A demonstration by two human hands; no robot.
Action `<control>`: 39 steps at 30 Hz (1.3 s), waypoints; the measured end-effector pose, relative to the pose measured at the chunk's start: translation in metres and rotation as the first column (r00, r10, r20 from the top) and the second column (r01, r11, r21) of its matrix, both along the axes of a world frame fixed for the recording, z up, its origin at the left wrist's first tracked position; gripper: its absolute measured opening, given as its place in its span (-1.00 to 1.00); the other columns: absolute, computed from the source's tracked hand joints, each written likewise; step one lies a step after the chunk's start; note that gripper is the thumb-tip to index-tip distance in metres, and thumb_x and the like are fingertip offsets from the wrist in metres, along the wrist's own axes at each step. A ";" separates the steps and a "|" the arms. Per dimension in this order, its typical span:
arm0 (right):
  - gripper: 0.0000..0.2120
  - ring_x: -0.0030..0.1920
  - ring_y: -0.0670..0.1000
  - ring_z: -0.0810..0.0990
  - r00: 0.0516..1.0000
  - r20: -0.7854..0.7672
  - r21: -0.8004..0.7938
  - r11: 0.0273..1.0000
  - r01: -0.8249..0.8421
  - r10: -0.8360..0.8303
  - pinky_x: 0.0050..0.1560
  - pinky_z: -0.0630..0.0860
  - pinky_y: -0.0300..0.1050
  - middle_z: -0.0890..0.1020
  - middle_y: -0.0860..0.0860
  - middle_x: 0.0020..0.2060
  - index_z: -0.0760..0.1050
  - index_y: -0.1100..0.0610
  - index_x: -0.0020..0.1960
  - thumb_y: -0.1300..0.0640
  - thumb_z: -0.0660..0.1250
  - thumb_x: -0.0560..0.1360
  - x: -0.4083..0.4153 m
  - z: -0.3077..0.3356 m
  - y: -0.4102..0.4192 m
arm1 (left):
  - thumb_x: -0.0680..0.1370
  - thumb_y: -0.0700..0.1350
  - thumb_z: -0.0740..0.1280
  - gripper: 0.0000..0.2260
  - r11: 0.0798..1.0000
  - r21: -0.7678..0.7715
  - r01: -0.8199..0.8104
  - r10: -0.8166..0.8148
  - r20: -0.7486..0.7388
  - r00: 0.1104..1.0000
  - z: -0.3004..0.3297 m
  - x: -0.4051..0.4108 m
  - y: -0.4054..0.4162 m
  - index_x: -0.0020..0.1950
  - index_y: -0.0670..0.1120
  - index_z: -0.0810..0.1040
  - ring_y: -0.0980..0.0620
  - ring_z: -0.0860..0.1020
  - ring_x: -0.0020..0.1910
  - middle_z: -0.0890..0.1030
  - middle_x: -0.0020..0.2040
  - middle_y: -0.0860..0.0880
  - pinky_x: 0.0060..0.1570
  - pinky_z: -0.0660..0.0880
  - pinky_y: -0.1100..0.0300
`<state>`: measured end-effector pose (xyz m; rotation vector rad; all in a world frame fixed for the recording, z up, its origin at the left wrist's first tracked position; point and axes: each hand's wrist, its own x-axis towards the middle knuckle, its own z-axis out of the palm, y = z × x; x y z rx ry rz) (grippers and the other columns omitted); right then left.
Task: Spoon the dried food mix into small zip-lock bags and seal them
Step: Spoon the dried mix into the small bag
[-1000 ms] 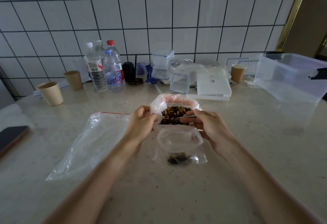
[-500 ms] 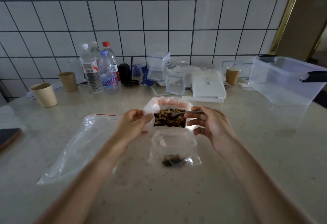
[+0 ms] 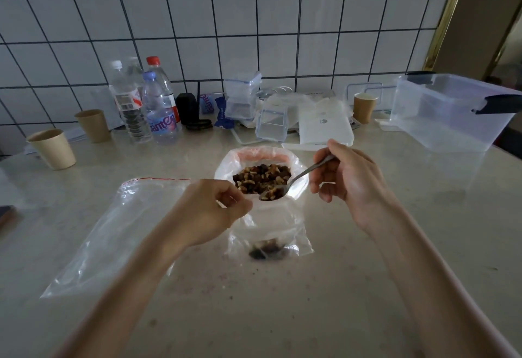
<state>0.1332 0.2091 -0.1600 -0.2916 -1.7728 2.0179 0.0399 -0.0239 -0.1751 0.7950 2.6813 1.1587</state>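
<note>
Loaded spoon (image 3: pixel 278 191) in right hand (image 3: pixel 346 179) above small bag (image 3: pixel 271 233).

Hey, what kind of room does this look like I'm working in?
Probably a kitchen or pantry counter: a white tiled wall behind a pale stone-look countertop, with water bottles, paper cups and clear plastic food containers along the back.

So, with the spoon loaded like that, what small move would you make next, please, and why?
Probably bring the spoon toward you over the small bag's mouth and tip it in. The right hand holds it full of mix just above the big bag, while the left hand holds the small bag open, with only a little at its bottom.
</note>
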 end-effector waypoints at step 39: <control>-0.62 -0.30 0.07 0.68 0.983 0.183 0.019 0.999 -0.028 0.024 -0.47 0.46 -0.09 0.76 0.19 -0.12 0.62 0.31 0.10 0.04 0.16 0.73 -0.017 -0.018 -0.007 | 0.54 0.17 0.48 -0.38 0.916 0.334 -0.223 0.215 0.060 0.975 -0.004 -0.068 0.029 0.50 -0.01 0.36 0.03 0.52 0.27 0.47 0.42 -0.01 0.32 0.50 -0.03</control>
